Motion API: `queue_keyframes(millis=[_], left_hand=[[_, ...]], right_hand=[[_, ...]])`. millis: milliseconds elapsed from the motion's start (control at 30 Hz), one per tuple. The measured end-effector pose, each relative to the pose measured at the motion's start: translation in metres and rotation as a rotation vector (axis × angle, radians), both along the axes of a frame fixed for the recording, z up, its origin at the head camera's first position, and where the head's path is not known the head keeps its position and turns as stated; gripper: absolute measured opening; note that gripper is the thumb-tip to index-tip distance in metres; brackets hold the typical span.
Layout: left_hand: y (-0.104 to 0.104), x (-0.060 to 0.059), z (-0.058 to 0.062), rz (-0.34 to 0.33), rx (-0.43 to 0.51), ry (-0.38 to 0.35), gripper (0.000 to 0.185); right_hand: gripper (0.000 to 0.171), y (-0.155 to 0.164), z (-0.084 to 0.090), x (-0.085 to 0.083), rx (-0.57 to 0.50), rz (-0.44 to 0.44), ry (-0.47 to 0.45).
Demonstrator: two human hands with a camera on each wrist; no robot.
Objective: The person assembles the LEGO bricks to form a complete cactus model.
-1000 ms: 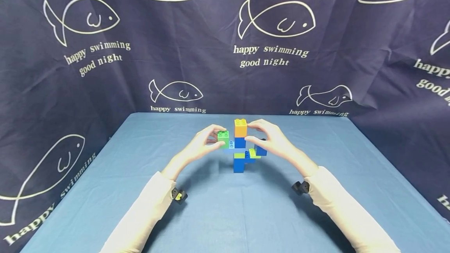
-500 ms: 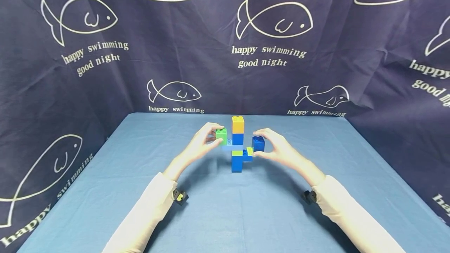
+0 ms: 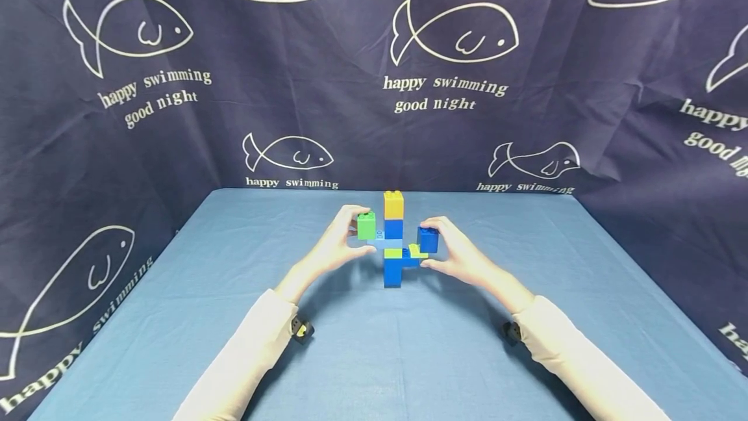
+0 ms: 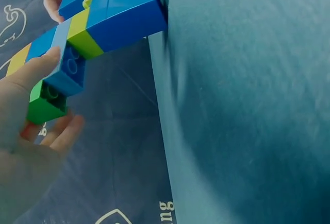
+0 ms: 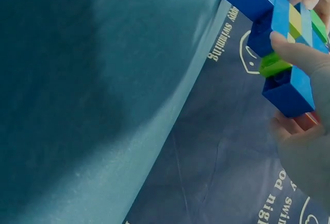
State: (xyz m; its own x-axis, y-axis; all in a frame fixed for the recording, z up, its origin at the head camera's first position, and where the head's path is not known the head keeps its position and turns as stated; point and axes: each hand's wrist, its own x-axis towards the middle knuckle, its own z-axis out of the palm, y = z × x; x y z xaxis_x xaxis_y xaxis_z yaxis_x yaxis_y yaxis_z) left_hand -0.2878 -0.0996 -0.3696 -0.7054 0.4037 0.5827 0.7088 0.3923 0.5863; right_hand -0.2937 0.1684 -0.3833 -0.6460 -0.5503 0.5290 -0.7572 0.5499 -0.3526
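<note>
A toy building brick tower stands on the table, with an orange brick (image 3: 394,205) on top and a blue brick (image 3: 393,273) at its foot. To the left juts a light blue brick (image 3: 376,244) carrying a green brick (image 3: 366,226). On the lower right branch, a dark blue brick (image 3: 428,240) sits over a small lime brick (image 3: 415,249). My left hand (image 3: 333,245) curls round the green end, its thumb at the light blue brick in the left wrist view. My right hand (image 3: 464,254) curls round the dark blue brick, fingers above and thumb below the branch.
Blue cloth covers the table (image 3: 397,356). Behind and at both sides hangs a dark curtain (image 3: 350,76) printed with white fish and lettering. Each forearm wears a small black camera (image 3: 302,330) near the sleeve cuff.
My right hand has left the orange and blue bricks of the tower and moved right to the dark blue brick. My left thumb has slid down from the green brick to the light blue one.
</note>
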Motion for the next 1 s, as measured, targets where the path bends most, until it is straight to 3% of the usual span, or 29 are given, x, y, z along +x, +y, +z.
queue_keyframes(millis=[167, 533, 1000], left_hand=[[-0.001, -0.017, -0.02, 0.05, -0.05, 0.024, 0.076], [0.002, -0.021, -0.023, 0.084, -0.091, 0.065, 0.08], [-0.005, -0.028, -0.021, 0.086, -0.109, -0.09, 0.075]], right_hand=[[0.062, -0.001, -0.004, -0.002, -0.002, -0.016, 0.008], [0.06, -0.001, -0.002, -0.003, 0.021, -0.003, 0.031], [0.057, 0.002, 0.002, -0.007, 0.024, 0.033, -0.023]])
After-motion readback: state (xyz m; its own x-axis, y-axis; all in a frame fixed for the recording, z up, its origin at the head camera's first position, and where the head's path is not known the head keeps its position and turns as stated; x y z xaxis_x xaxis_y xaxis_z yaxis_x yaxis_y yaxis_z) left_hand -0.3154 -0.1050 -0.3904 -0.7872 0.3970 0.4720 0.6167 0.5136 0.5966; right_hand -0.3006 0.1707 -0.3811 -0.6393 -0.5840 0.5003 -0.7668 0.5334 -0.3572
